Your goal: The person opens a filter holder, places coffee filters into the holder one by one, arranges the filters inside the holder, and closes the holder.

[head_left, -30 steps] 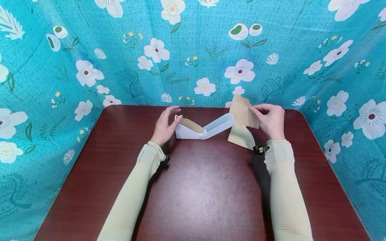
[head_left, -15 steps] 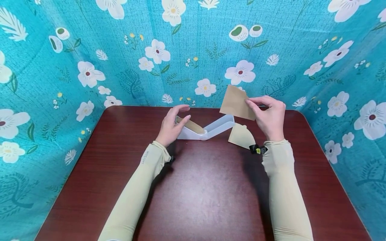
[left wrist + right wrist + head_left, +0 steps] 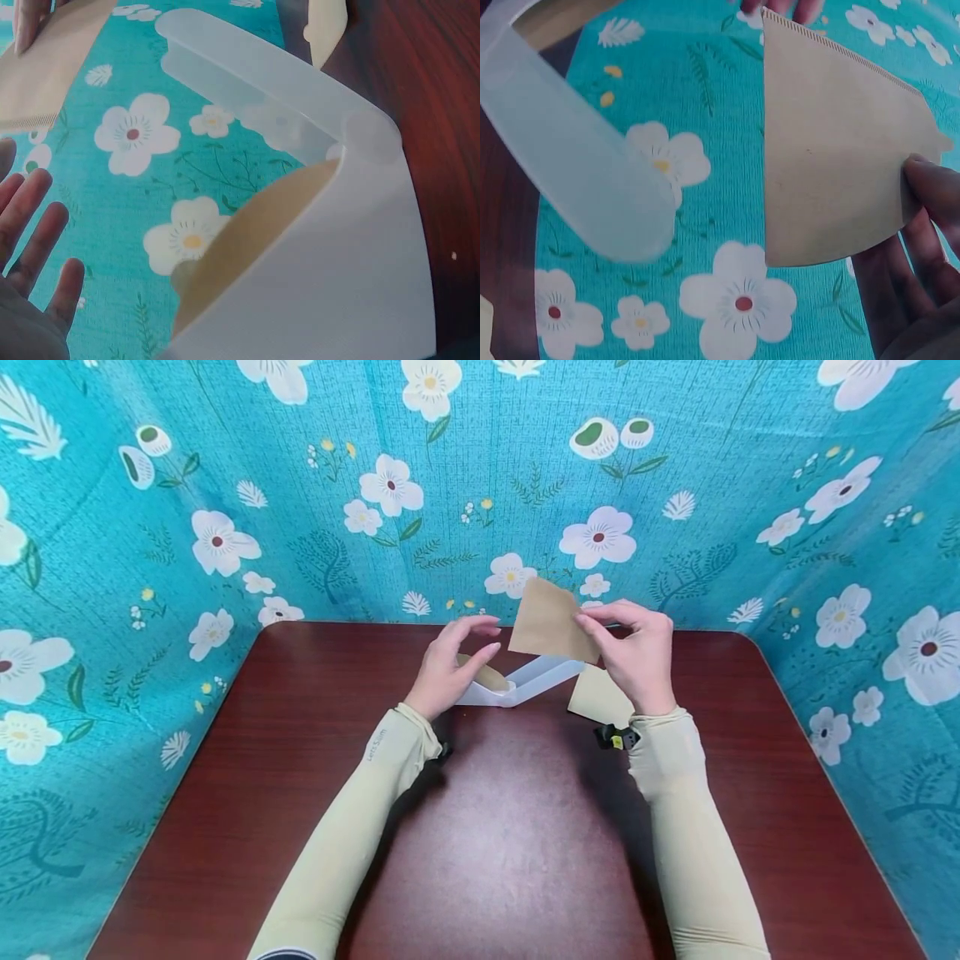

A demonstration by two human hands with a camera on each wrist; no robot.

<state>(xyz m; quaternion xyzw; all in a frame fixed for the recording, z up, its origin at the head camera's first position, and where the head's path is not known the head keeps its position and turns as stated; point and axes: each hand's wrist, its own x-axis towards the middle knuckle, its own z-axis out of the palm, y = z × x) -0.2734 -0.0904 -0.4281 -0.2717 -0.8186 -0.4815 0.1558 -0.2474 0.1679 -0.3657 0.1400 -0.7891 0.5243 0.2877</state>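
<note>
My right hand (image 3: 637, 652) pinches a brown paper coffee filter (image 3: 546, 622) by its edge between thumb and fingers. In the right wrist view the crimped seam of that filter (image 3: 840, 150) runs along its top. A translucent white case (image 3: 491, 697) stands on the table with its hinged lid (image 3: 547, 675) swung open to the right. Brown filter paper (image 3: 255, 232) shows inside the case in the left wrist view. My left hand (image 3: 450, 668) hovers by the case's left end, fingers loosely bent around nothing, and partly hides it in the head view.
Another, paler coffee filter (image 3: 600, 695) lies right of the lid, partly covered by my right hand. The dark red-brown table (image 3: 495, 827) backs onto a turquoise flowered curtain (image 3: 465, 460).
The right hand has lifted the held filter off the pale one and carried it left, above the lid. The left hand has come off the case's end and shifted right.
</note>
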